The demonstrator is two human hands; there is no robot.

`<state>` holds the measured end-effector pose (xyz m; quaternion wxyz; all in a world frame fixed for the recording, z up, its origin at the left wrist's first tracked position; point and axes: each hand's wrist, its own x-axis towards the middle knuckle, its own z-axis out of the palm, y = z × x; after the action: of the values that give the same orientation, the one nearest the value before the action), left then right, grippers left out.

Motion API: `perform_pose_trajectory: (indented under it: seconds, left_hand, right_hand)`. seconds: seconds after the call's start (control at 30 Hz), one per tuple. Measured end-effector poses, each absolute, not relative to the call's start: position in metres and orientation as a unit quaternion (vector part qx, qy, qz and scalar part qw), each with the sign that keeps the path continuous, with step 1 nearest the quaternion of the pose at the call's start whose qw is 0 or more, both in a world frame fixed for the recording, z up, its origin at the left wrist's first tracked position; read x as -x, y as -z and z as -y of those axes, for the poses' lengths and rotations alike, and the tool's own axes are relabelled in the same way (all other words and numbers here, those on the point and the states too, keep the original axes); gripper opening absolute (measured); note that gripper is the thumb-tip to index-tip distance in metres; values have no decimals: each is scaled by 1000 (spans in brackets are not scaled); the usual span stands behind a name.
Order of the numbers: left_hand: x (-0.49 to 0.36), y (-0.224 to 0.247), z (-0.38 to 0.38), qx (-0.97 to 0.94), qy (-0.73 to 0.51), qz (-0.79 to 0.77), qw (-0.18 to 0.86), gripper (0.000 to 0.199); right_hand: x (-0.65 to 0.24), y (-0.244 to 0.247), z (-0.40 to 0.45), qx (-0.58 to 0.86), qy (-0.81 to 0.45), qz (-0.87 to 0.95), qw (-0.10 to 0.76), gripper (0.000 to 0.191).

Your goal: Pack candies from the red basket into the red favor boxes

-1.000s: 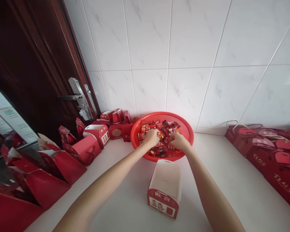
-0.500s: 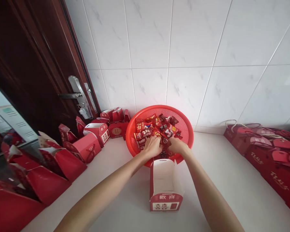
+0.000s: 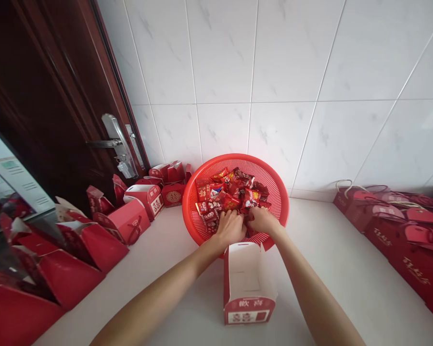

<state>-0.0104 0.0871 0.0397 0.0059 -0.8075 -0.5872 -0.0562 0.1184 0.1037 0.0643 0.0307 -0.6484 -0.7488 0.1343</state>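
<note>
Both of my hands reach into a round red plastic basket [image 3: 280,185] that holds a heap of wrapped candies [image 3: 234,190] in red packaging. My left hand [image 3: 231,226] lies at the near side of the heap, knuckles up, its fingers curled down among the wrappers. Close beside it, my right hand [image 3: 263,221] has its fingers bent inward at the candies. The fingertips of both are hidden, so what they grip does not show. In front of the basket, between my forearms, a red gift box [image 3: 250,317] stands open at the top, its white inside bare.
Red gift boxes [image 3: 122,221] line the left side, some with open flaps. Along the right lie several red paper bags [image 3: 389,230] with cord handles. White wall tiles [image 3: 223,129] rise behind the basket. A dark wooden door [image 3: 57,86] with a metal handle is at the left.
My hands have drawn slightly nearer to me and closer together inside the basket. The candies have shifted, and the basket has turned or slid a little leftward. The open box sits slightly lower in view.
</note>
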Motion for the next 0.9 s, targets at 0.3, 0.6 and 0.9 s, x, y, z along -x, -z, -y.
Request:
perform_pose_trajectory:
  seconds: [0.3,0.6,0.9]
  left_hand:
    - [8,-38,-84,814,58,579,5,29]
    - [6,-22,-86,813,100,573,27,28]
    - [5,-21,-102,844,108,524,37,25]
  right_hand:
    - [-119,-60,-100,651,-125,747,44,26]
    - [-113,-43,-102,675,-94,727,84,30]
    - [-120,-38,-108,689,-103,708,113,29]
